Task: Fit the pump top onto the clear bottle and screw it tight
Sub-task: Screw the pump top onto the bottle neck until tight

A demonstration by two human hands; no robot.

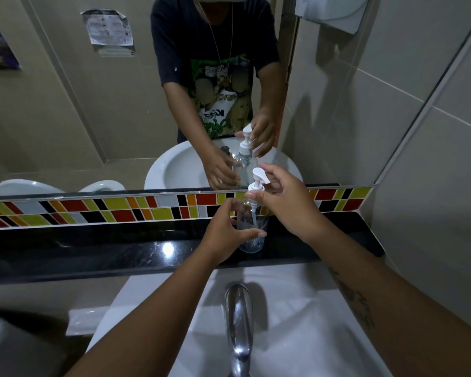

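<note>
The clear bottle stands upright on the black ledge behind the sink. My left hand wraps around its body from the left, thumb across the front. The white pump top sits on the bottle's neck, its dip tube running down inside the bottle. My right hand holds the pump's white collar from the right, thumb and fingertips around it. The nozzle points right, over my right hand.
A chrome tap rises over the white sink just below my arms. A mirror above a band of coloured tiles reflects me and the bottle. A tiled wall closes the right side.
</note>
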